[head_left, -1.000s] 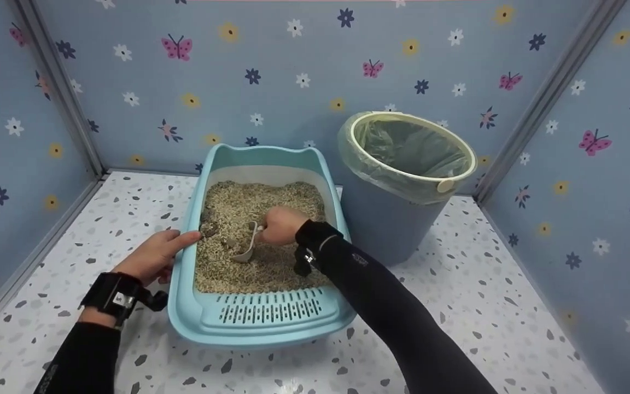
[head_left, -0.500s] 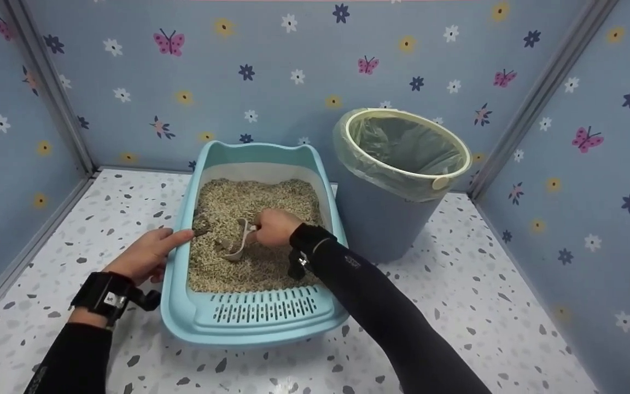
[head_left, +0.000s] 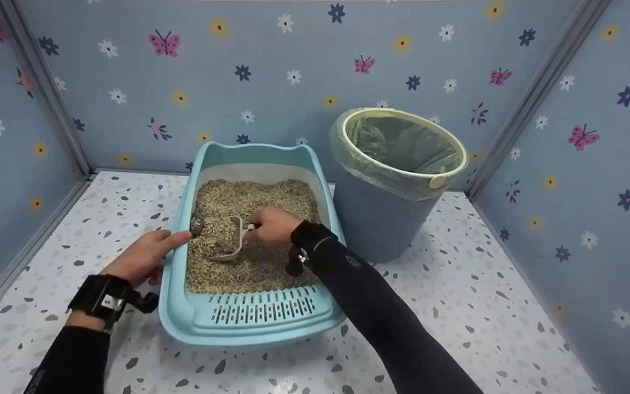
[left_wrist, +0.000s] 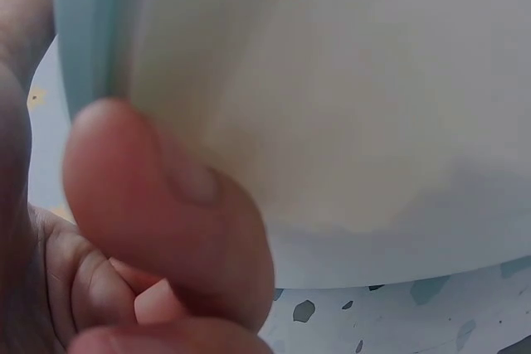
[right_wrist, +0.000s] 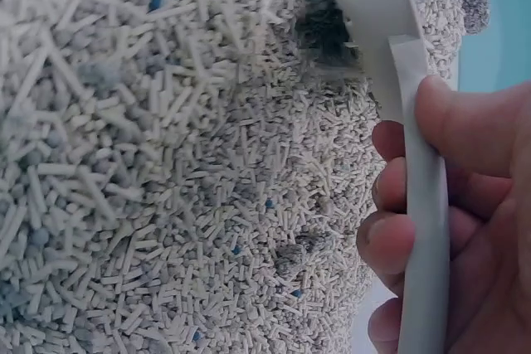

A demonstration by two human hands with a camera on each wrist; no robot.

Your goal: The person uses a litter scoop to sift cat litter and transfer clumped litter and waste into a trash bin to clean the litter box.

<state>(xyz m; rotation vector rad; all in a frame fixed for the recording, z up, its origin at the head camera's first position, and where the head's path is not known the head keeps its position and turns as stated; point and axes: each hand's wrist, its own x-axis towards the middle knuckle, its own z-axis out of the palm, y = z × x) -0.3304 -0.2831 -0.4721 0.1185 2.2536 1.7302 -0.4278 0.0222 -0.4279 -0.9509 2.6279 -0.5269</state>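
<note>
My right hand (head_left: 274, 225) grips the handle of a pale litter scoop (head_left: 238, 241), whose head sits low in the litter toward the left side. In the right wrist view, fingers and thumb wrap round the scoop's handle (right_wrist: 425, 246), and a dark clump (right_wrist: 325, 26) lies beside its head. Pellet litter (head_left: 238, 279) fills much of the blue litter box (head_left: 249, 331). My left hand (head_left: 145, 254) holds the box by its left rim, thumb on top; in the left wrist view a bent finger (left_wrist: 166, 196) presses against the outer wall. Another dark clump (head_left: 197, 225) lies near that thumb.
To the right of the box stands a blue-grey trash bin (head_left: 380, 230) with a clear liner folded over its cream rim. Flowered wall panels (head_left: 293, 54) enclose the back and both sides. The speckled floor (head_left: 446, 328) runs under everything.
The right hand has pushed the scoop slightly left through the litter, toward the left wall of the box. The left hand keeps its hold on the rim. The view has shifted a little.
</note>
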